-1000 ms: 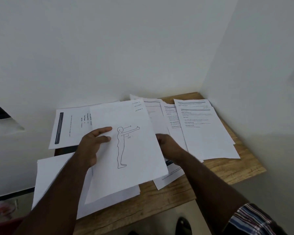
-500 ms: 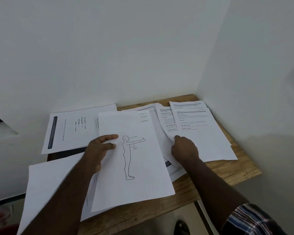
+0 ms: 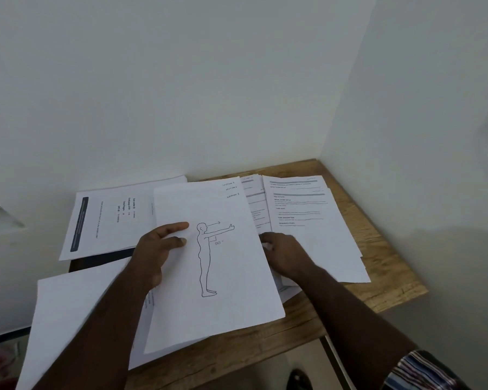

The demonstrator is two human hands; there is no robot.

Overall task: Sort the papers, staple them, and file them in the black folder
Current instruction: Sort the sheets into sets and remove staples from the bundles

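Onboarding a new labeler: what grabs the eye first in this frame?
The sheet with the line-drawn standing figure, centre of the wooden table, left hand resting on it. The right hand reaches into the printed text pages fanned at right.

A wooden table (image 3: 383,266) sits in a corner of white walls (image 3: 209,80) (a dark shoe (image 3: 300,378) shows below).
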